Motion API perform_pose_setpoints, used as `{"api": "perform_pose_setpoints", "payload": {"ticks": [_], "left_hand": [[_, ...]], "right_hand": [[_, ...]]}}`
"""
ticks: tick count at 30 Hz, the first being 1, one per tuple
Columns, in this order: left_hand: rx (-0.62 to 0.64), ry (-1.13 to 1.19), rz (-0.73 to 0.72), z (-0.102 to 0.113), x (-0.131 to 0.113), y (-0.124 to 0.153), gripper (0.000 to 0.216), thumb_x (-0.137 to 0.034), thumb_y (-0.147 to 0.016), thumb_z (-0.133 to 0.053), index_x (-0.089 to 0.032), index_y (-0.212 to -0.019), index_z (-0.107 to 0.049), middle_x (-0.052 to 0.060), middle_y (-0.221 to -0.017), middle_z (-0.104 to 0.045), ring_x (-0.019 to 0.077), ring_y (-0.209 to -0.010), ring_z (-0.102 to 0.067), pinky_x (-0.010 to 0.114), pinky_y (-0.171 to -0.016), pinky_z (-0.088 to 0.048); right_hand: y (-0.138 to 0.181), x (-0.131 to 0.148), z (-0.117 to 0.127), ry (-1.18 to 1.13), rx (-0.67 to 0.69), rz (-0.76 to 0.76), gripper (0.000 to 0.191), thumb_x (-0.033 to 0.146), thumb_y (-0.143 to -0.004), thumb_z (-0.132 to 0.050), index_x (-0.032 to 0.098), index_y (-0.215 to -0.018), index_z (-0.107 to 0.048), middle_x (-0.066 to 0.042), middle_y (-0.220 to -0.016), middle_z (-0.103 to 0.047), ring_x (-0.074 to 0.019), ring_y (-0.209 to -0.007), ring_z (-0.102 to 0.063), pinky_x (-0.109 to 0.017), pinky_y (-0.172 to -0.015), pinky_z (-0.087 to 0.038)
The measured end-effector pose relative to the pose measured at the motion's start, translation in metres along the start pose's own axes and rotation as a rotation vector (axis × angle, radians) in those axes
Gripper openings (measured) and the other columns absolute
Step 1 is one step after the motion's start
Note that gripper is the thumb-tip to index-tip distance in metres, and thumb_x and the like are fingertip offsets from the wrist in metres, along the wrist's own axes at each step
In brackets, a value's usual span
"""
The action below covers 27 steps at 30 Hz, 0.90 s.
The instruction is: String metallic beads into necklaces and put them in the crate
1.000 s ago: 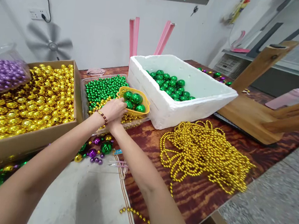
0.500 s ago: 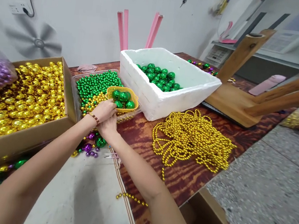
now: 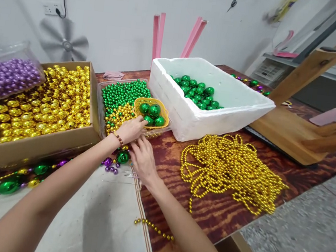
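My left hand, with a beaded bracelet on the wrist, reaches to the near rim of the yellow basket. Its fingers are bent together, and whatever they hold is hidden. Several large green balls lie in the basket, which rests on a clear tray of small green beads and small gold beads. Just below, my right hand hovers over or rests on the table with its fingers apart. Beside it are a large green bead and small purple beads; small scissors lie close by.
A white foam box of green balls stands behind. Gold bead strings lie in a heap at right. At left are a cardboard box of gold beads and a bag of purple beads. An upturned wooden stool is at far right.
My hands, pressed together before, have come apart. The right one has moved down from the left, its fingers now spread. The view has turned left, so everything sits farther right.
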<state>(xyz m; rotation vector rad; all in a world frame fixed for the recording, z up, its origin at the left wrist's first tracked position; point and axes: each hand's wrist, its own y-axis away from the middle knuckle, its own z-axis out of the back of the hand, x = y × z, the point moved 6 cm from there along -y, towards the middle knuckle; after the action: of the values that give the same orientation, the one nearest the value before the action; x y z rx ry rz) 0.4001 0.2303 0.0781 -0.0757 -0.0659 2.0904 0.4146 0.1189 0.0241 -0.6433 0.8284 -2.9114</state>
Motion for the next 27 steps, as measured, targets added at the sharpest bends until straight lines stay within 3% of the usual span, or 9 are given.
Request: {"api": "perform_pose_setpoints", "payload": {"ticks": [6, 12, 15, 18, 22, 27], "left_hand": [[0.018, -0.049, 0.068, -0.010, 0.003, -0.006, 0.027, -0.021, -0.099, -0.039, -0.014, -0.103, -0.065, 0.011, -0.101, -0.062, 0.0226, -0.090, -0.065, 0.031, -0.074, -0.048], [-0.234, 0.022, 0.126, 0.008, 0.005, 0.005, 0.027, -0.023, -0.100, -0.040, -0.013, -0.094, -0.065, 0.010, -0.096, -0.063, 0.0194, -0.084, -0.062, 0.029, -0.072, -0.047], [-0.404, 0.095, 0.001, 0.026, -0.019, 0.033, 0.026, -0.024, -0.100, -0.042, -0.014, -0.091, -0.064, 0.008, -0.093, -0.063, 0.0166, -0.080, -0.059, 0.027, -0.071, -0.047], [-0.470, 0.177, -0.175, 0.028, -0.060, 0.071, 0.027, -0.023, -0.101, -0.040, -0.015, -0.089, -0.063, 0.006, -0.091, -0.063, 0.0144, -0.078, -0.058, 0.025, -0.069, -0.046], [-0.386, 0.271, -0.251, -0.009, -0.108, 0.107, 0.026, -0.018, -0.101, -0.039, -0.016, -0.086, -0.060, 0.005, -0.090, -0.063, 0.0134, -0.078, -0.057, 0.023, -0.067, -0.046], [-0.180, 0.214, -0.183, -0.075, -0.122, 0.101, 0.022, -0.017, -0.099, -0.043, -0.017, -0.084, -0.059, 0.004, -0.089, -0.062, 0.0154, -0.079, -0.059, 0.026, -0.068, -0.047]], "right_hand": [[0.028, -0.041, 0.024, -0.156, -0.236, -0.072, 0.031, 0.017, -0.098, -0.044, 0.015, -0.120, -0.066, -0.017, -0.132, -0.059, -0.0260, -0.127, -0.051, -0.048, -0.107, -0.045], [0.078, -0.069, 0.046, -0.194, -0.279, -0.210, 0.029, 0.018, -0.097, -0.046, 0.018, -0.116, -0.067, -0.015, -0.129, -0.062, -0.0243, -0.122, -0.057, -0.049, -0.105, -0.047], [0.106, -0.078, 0.060, -0.241, -0.295, -0.315, 0.026, 0.022, -0.096, -0.048, 0.018, -0.112, -0.069, -0.015, -0.127, -0.063, -0.0243, -0.120, -0.058, -0.049, -0.105, -0.045], [0.133, -0.089, 0.076, -0.370, -0.380, -0.532, 0.026, 0.030, -0.094, -0.053, 0.018, -0.110, -0.070, -0.013, -0.123, -0.067, -0.0248, -0.117, -0.061, -0.048, -0.106, -0.045], [0.170, -0.108, 0.086, -0.670, -0.579, -0.918, 0.037, 0.044, -0.091, -0.058, 0.018, -0.115, -0.068, -0.010, -0.117, -0.070, -0.0246, -0.109, -0.065, -0.044, -0.098, -0.051], [0.179, -0.118, 0.082, -0.967, -0.603, -1.059, 0.047, 0.054, -0.088, -0.059, 0.020, -0.119, -0.064, -0.011, -0.128, -0.064, -0.0251, -0.109, -0.066, -0.040, -0.085, -0.059]]}}
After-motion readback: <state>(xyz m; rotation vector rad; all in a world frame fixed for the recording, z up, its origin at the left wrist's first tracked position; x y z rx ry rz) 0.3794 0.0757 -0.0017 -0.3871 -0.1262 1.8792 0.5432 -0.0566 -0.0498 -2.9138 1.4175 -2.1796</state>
